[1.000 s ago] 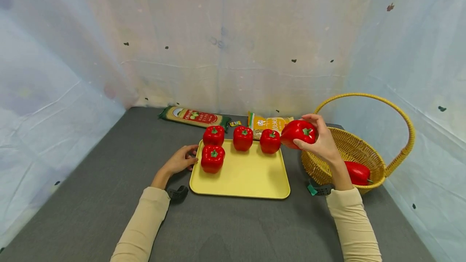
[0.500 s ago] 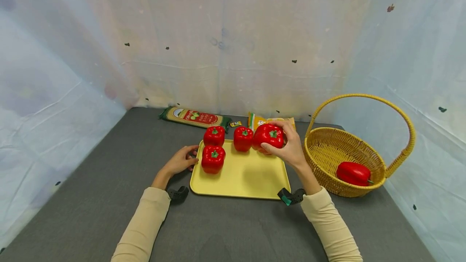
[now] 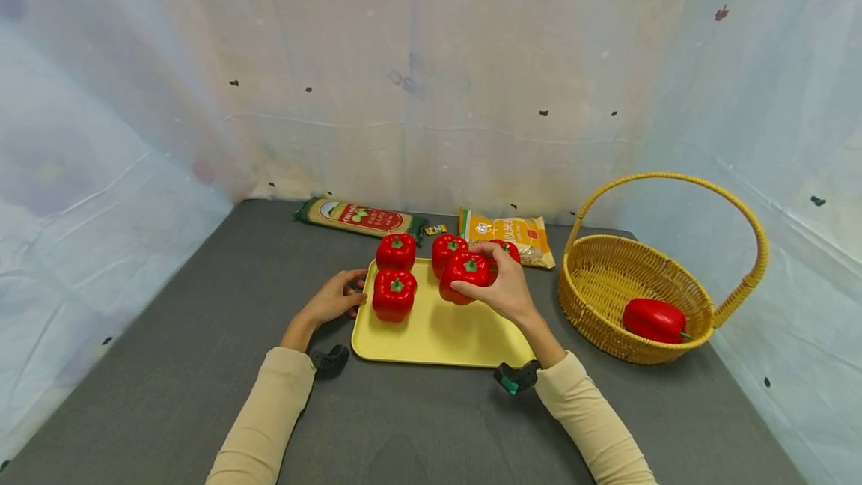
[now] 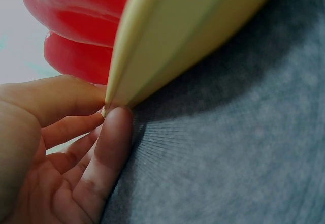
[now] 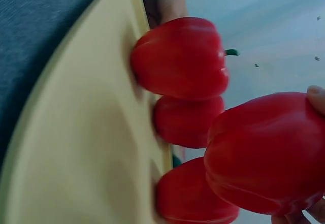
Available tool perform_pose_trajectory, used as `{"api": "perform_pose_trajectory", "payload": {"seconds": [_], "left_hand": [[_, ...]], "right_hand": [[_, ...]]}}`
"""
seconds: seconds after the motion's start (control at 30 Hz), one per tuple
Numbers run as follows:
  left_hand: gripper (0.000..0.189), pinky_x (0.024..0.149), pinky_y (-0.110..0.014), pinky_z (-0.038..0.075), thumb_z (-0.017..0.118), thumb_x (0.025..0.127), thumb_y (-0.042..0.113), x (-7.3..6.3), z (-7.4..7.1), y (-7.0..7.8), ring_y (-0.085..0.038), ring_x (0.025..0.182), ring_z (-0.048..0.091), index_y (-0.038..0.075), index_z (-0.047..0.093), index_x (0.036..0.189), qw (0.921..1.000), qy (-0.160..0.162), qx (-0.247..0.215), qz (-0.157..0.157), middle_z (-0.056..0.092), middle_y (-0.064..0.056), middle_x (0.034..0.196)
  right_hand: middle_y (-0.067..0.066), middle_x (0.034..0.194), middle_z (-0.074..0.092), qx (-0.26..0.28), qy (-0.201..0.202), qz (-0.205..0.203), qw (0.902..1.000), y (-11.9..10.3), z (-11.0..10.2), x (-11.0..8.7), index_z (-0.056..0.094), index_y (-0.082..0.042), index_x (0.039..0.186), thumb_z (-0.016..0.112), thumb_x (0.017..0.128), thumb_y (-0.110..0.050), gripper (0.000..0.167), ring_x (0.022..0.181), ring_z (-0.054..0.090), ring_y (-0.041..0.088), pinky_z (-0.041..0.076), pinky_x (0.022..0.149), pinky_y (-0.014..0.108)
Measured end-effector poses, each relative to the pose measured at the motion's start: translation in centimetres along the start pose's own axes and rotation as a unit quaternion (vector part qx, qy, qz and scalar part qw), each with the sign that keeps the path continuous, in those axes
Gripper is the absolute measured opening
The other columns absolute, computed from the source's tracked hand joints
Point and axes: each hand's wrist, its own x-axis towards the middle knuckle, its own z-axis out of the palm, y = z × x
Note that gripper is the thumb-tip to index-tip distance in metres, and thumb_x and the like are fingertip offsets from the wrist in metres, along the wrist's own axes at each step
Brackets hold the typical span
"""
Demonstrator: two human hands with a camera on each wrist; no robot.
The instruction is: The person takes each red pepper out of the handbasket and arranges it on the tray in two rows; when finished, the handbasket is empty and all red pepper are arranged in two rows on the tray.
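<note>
My left hand (image 3: 331, 298) pinches the left rim of a yellow tray (image 3: 438, 339); in the left wrist view thumb and finger (image 4: 76, 102) meet at the rim. Over the tray, my right hand (image 3: 506, 292) holds a red bell pepper (image 3: 465, 281) with its green stem facing up. In the right wrist view this pepper (image 5: 266, 153) is raised off the tray. A front-left pepper (image 3: 393, 296) and a back-left pepper (image 3: 396, 251) stand on the tray. Along the back are a middle pepper (image 3: 446, 249) and a right one (image 3: 512, 251), partly hidden by my right hand.
On the right stands a yellow wicker basket (image 3: 599, 253) with a tall handle and one red pepper (image 3: 653, 320) inside. Behind the tray lie a green-ended noodle packet (image 3: 364, 217), an orange grain bag (image 3: 521, 234) and a small yellow packet (image 3: 435, 229).
My right hand has carried its pepper leftward from beside the basket, past the back-right pepper, to above the tray's middle. My left hand has stayed at the rim.
</note>
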Motion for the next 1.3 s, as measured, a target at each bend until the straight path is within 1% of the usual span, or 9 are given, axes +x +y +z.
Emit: {"api": "perform_pose_trajectory", "payload": {"seconds": [0.1,0.27,0.4,0.6,0.77,0.93,1.13,1.3], "left_hand": [[0.054,0.057,-0.032,0.054,0.059,0.09,0.006,0.0,0.0,-0.1,-0.021,0.07,0.053,-0.003,0.037,0.139,1.0,0.001,-0.001,-0.002,0.044,-0.021,0.112],[0.054,0.056,-0.031,0.054,0.059,0.09,0.005,-0.1,0.0,0.0,-0.02,0.069,0.053,-0.004,0.037,0.139,1.0,0.001,0.002,0.004,0.044,-0.021,0.111],[0.053,0.055,-0.031,0.053,0.058,0.09,0.004,-0.3,0.0,0.2,-0.02,0.069,0.053,-0.005,0.037,0.139,0.9999,-0.001,-0.006,0.011,0.044,-0.021,0.111],[0.053,0.055,-0.031,0.053,0.058,0.09,0.003,-0.3,0.1,0.3,-0.02,0.069,0.053,-0.005,0.037,0.139,0.9998,-0.001,-0.015,0.01,0.044,-0.022,0.112],[0.053,0.054,-0.03,0.053,0.058,0.09,0.003,-0.2,0.1,0.2,-0.02,0.069,0.053,-0.006,0.037,0.138,0.9999,0.0,-0.012,0.012,0.044,-0.022,0.111],[0.053,0.054,-0.03,0.053,0.057,0.09,0.003,-0.2,0.1,0.3,-0.02,0.069,0.053,-0.006,0.036,0.139,0.9999,-0.001,-0.008,0.013,0.044,-0.022,0.111],[0.053,0.055,-0.031,0.054,0.057,0.091,0.003,-0.2,0.0,0.3,-0.02,0.07,0.054,-0.006,0.036,0.139,0.9999,-0.002,-0.007,0.01,0.044,-0.021,0.111],[0.053,0.055,-0.031,0.054,0.057,0.091,0.003,-0.1,0.0,0.2,-0.02,0.069,0.054,-0.006,0.036,0.139,0.9999,-0.003,-0.005,0.015,0.044,-0.022,0.111]], "right_hand": [[0.006,0.12,0.054,-0.019,-0.002,0.008,0.9998,0.7,0.6,0.0,0.056,-0.01,0.117,0.084,0.069,-0.028,0.058,0.108,0.052,0.024,0.052,0.084,0.042],[0.007,0.115,0.048,-0.046,-0.001,0.023,0.9987,1.3,1.5,-0.1,0.059,-0.012,0.114,0.084,0.066,-0.033,0.057,0.107,0.048,0.024,0.051,0.085,0.043],[0.007,0.111,0.046,-0.056,0.002,0.037,0.9977,1.8,2.2,0.0,0.059,-0.015,0.114,0.084,0.066,-0.033,0.058,0.106,0.047,0.023,0.049,0.086,0.043],[0.008,0.112,0.048,-0.067,0.004,0.042,0.9969,2.5,3.0,-0.2,0.058,-0.013,0.115,0.084,0.065,-0.035,0.06,0.105,0.048,0.024,0.048,0.087,0.047],[0.007,0.111,0.048,-0.064,-0.002,0.06,0.9961,3.0,3.5,-0.4,0.057,-0.012,0.115,0.084,0.066,-0.035,0.061,0.103,0.048,0.022,0.046,0.089,0.046],[0.007,0.111,0.048,-0.057,-0.005,0.057,0.9967,3.0,3.8,-0.4,0.055,-0.009,0.115,0.084,0.066,-0.036,0.063,0.104,0.049,0.022,0.047,0.091,0.043],[0.007,0.111,0.047,-0.058,-0.009,0.056,0.9967,2.9,3.8,-0.3,0.055,-0.009,0.115,0.083,0.067,-0.036,0.062,0.104,0.048,0.021,0.047,0.091,0.045],[0.007,0.111,0.048,-0.067,-0.017,0.051,0.9964,2.9,3.7,-0.3,0.056,-0.01,0.114,0.083,0.067,-0.037,0.061,0.102,0.047,0.02,0.047,0.09,0.045]]}}
